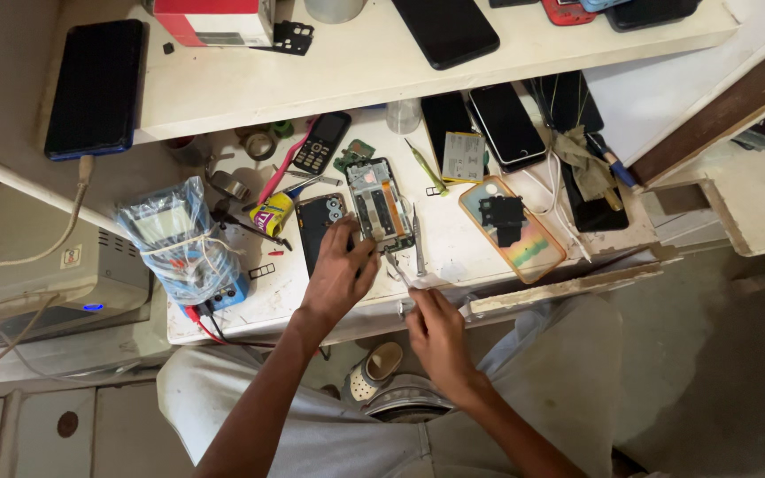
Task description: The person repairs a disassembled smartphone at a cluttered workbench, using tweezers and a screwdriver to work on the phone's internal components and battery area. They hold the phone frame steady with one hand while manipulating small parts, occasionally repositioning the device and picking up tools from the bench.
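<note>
An opened smartphone (379, 204) with its back removed lies on the white worktable (453, 239), its board and orange cable exposed. My left hand (340, 270) rests on the lower left edge of this phone and steadies it. My right hand (436, 327) sits near the table's front edge and grips thin metal tweezers (397, 267), whose tip points up at the phone's lower end. A dark back cover (320, 221) with camera holes lies just left of the phone, partly under my left hand.
A multimeter wrapped in plastic (179, 243) sits at the left. A rainbow phone case (512, 228), a green screwdriver (427, 168), a keypad phone (322, 142), a yellow tube (271, 215) and several dark phones lie around. A shelf above (356, 71) holds more phones.
</note>
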`<state>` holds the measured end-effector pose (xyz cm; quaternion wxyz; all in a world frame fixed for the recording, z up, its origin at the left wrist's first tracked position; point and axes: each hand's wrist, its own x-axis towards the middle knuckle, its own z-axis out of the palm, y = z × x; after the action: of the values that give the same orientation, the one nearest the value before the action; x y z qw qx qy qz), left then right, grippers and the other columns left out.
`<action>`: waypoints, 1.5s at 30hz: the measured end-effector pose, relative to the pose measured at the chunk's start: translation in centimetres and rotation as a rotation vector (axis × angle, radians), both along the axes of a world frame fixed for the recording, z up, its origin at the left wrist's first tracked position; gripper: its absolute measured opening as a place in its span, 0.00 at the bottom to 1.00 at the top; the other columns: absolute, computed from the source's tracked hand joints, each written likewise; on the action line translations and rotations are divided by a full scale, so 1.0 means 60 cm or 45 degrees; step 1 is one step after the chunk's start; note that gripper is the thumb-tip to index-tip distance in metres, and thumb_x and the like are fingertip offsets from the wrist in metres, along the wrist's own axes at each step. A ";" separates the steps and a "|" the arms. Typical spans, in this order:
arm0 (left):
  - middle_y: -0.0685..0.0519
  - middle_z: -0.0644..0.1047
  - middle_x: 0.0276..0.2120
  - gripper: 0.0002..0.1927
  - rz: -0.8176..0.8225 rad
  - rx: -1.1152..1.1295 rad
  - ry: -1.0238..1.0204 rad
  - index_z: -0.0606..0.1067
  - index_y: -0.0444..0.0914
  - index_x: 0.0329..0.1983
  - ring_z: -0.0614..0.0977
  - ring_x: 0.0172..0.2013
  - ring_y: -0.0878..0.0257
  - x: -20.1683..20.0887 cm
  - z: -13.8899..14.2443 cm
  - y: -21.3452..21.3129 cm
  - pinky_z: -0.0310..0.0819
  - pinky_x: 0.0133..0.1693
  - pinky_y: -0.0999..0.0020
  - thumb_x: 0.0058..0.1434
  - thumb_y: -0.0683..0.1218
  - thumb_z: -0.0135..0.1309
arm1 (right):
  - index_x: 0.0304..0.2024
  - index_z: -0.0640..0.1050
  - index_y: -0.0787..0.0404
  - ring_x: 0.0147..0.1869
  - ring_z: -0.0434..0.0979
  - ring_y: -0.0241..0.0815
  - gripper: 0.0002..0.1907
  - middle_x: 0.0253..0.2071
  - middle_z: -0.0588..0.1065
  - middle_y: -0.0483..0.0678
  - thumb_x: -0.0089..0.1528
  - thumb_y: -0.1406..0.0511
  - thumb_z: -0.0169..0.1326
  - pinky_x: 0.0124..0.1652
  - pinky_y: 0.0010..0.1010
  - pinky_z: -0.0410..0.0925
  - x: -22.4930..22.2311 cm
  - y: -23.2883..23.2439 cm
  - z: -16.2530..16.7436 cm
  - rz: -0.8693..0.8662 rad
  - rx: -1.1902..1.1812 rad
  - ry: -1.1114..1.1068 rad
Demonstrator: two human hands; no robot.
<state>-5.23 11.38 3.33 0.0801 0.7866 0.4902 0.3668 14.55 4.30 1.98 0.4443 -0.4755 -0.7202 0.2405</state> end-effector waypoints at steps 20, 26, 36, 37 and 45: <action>0.37 0.70 0.54 0.09 0.018 0.017 -0.032 0.77 0.34 0.43 0.70 0.59 0.39 0.004 0.008 -0.005 0.64 0.61 0.48 0.61 0.42 0.59 | 0.42 0.77 0.69 0.31 0.78 0.58 0.11 0.30 0.76 0.59 0.55 0.76 0.57 0.31 0.44 0.70 0.045 0.053 0.098 0.098 -0.153 -0.283; 0.38 0.70 0.53 0.09 0.006 0.012 -0.043 0.77 0.33 0.43 0.71 0.58 0.40 0.004 0.011 -0.005 0.65 0.61 0.48 0.61 0.42 0.58 | 0.36 0.79 0.68 0.35 0.78 0.63 0.06 0.29 0.77 0.62 0.56 0.73 0.58 0.37 0.47 0.70 0.052 0.110 0.121 0.204 -0.187 -0.465; 0.38 0.70 0.52 0.08 0.017 0.006 -0.021 0.78 0.33 0.42 0.70 0.59 0.40 0.005 0.007 -0.004 0.64 0.61 0.47 0.61 0.42 0.59 | 0.43 0.76 0.67 0.32 0.79 0.57 0.11 0.32 0.76 0.58 0.57 0.75 0.55 0.32 0.42 0.70 0.057 0.069 0.085 0.176 -0.192 -0.205; 0.38 0.70 0.52 0.09 0.014 0.016 -0.019 0.78 0.33 0.42 0.70 0.60 0.39 0.005 0.006 -0.004 0.63 0.62 0.47 0.60 0.42 0.59 | 0.44 0.76 0.68 0.32 0.78 0.57 0.12 0.33 0.75 0.58 0.58 0.75 0.55 0.32 0.42 0.70 0.054 0.062 0.077 0.165 -0.161 -0.196; 0.38 0.70 0.53 0.09 0.019 0.009 0.000 0.77 0.33 0.43 0.69 0.61 0.39 0.002 0.004 -0.003 0.63 0.63 0.48 0.61 0.43 0.58 | 0.49 0.75 0.67 0.35 0.77 0.61 0.13 0.37 0.74 0.59 0.60 0.75 0.54 0.32 0.46 0.69 0.031 0.026 0.036 0.049 0.022 -0.245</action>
<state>-5.10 11.20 3.57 0.0745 0.7832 0.4947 0.3692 16.42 5.88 4.16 0.3725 -0.4786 -0.7705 0.1961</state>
